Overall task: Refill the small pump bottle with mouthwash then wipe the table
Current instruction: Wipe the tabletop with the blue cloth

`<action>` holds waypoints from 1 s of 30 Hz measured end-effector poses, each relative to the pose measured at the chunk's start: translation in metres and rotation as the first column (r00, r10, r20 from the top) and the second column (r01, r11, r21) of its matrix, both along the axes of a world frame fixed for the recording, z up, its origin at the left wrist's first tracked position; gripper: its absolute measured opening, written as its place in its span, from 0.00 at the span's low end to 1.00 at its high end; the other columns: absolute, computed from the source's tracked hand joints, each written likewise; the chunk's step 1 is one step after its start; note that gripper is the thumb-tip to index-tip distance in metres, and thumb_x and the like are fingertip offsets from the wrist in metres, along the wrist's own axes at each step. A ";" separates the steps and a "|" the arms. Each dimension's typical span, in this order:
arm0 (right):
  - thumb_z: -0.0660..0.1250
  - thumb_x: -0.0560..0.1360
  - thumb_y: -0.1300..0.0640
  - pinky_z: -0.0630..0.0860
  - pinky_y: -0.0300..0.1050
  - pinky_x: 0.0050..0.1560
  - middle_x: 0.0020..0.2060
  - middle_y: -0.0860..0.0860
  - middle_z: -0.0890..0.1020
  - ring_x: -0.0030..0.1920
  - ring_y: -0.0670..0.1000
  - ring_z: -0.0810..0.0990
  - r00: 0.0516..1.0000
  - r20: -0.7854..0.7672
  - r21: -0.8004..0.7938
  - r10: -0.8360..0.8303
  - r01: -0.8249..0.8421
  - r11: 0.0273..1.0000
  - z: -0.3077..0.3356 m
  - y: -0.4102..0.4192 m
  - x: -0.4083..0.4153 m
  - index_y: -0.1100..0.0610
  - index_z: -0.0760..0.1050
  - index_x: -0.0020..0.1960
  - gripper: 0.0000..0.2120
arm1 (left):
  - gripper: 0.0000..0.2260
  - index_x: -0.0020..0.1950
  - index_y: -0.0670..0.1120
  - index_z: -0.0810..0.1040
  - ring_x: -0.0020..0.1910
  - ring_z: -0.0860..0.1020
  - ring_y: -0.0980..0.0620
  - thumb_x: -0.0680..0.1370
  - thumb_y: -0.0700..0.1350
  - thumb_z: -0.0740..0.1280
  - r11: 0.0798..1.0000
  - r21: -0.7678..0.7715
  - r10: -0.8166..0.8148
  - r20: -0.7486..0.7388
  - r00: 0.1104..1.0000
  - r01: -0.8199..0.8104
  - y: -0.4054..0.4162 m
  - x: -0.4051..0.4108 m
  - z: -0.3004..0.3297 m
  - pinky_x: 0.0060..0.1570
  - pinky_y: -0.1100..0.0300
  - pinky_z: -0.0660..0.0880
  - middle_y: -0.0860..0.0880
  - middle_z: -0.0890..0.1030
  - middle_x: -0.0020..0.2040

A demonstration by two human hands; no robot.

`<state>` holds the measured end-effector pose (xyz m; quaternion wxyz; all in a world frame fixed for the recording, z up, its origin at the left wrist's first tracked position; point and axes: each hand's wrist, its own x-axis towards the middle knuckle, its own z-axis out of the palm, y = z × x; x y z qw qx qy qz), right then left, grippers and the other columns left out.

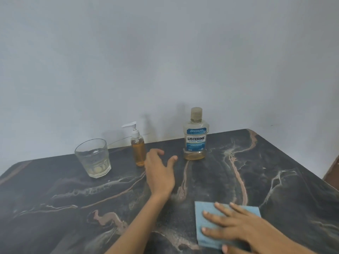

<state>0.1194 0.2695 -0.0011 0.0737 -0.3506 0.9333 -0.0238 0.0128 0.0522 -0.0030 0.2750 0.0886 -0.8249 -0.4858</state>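
The small pump bottle stands upright at the back of the dark marbled table, holding amber liquid under a white pump head. The mouthwash bottle, capped and nearly empty, stands to its right. My left hand hovers between them, just right of the pump bottle, fingers loosely spread and holding nothing. A blue cloth lies flat on the table near the front. My right hand presses on it with straight, spread fingers.
A clear faceted glass with a little pale liquid at the bottom stands left of the pump bottle. A plain grey wall rises behind the table. The table's right edge runs diagonally, with floor visible beyond it.
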 end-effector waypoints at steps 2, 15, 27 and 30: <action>0.36 0.80 0.38 0.57 0.41 0.69 0.75 0.41 0.50 0.74 0.47 0.57 0.999 -0.007 0.051 -0.049 0.050 0.997 0.004 0.003 0.005 0.41 0.43 0.76 0.25 | 0.16 0.53 0.48 0.66 0.54 0.71 0.47 0.74 0.49 0.71 0.981 0.028 0.191 -0.003 0.982 -0.191 -0.019 0.010 0.001 0.48 0.58 0.65 0.50 0.69 0.52; 0.42 0.81 0.41 0.37 0.42 0.73 0.75 0.37 0.45 0.75 0.42 0.39 0.995 0.040 -0.164 -0.091 0.096 0.982 -0.008 -0.099 -0.068 0.34 0.44 0.74 0.21 | 0.15 0.57 0.48 0.71 0.50 0.76 0.52 0.74 0.48 0.72 0.983 0.134 -0.144 0.143 0.979 0.125 -0.094 -0.039 0.010 0.51 0.60 0.68 0.46 0.78 0.58; 0.44 0.83 0.50 0.41 0.52 0.74 0.77 0.50 0.49 0.76 0.56 0.44 0.980 0.046 -0.120 -0.196 0.200 0.972 -0.002 -0.216 -0.167 0.46 0.51 0.77 0.22 | 0.20 0.61 0.43 0.72 0.46 0.75 0.53 0.74 0.48 0.73 0.980 -0.001 -0.197 -0.011 0.980 0.197 -0.118 -0.047 0.055 0.39 0.69 0.70 0.52 0.75 0.51; 0.46 0.82 0.48 0.36 0.45 0.73 0.76 0.45 0.48 0.76 0.49 0.42 0.999 0.003 -0.189 0.042 -0.041 0.981 -0.014 -0.202 -0.116 0.42 0.51 0.76 0.22 | 0.16 0.57 0.46 0.72 0.42 0.76 0.55 0.73 0.48 0.73 0.975 0.036 -0.221 0.004 0.975 0.221 -0.119 -0.046 0.050 0.37 0.71 0.70 0.51 0.76 0.51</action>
